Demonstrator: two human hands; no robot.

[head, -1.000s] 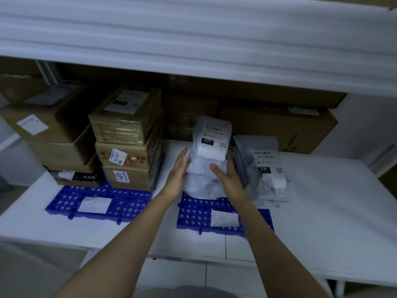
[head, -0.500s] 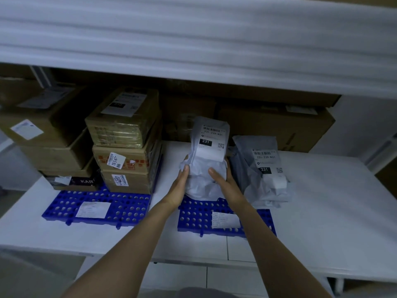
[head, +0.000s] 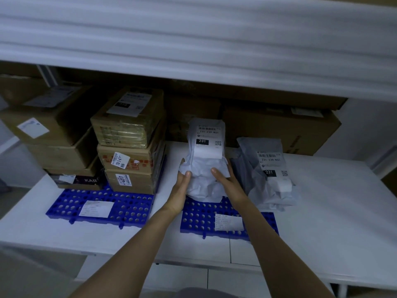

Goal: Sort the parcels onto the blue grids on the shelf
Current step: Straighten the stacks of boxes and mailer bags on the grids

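Parcel [head: 206, 160], white, label 231: stood upright on right blue grid [head: 199, 220], beside its 231 twin [head: 268, 173]. My left hand [head: 179, 190] and right hand [head: 228, 182] clasped its lower sides, steadying it, label outward for reading.

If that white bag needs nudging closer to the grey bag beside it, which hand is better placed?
The left hand: it presses the white plastic parcel bag's outer side, away from the grey plastic parcel bag. The right hand sits between them.

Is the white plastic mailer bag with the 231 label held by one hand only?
No: the left hand and right hand both press the sides of the white plastic mailer bag, standing on the blue perforated grid.
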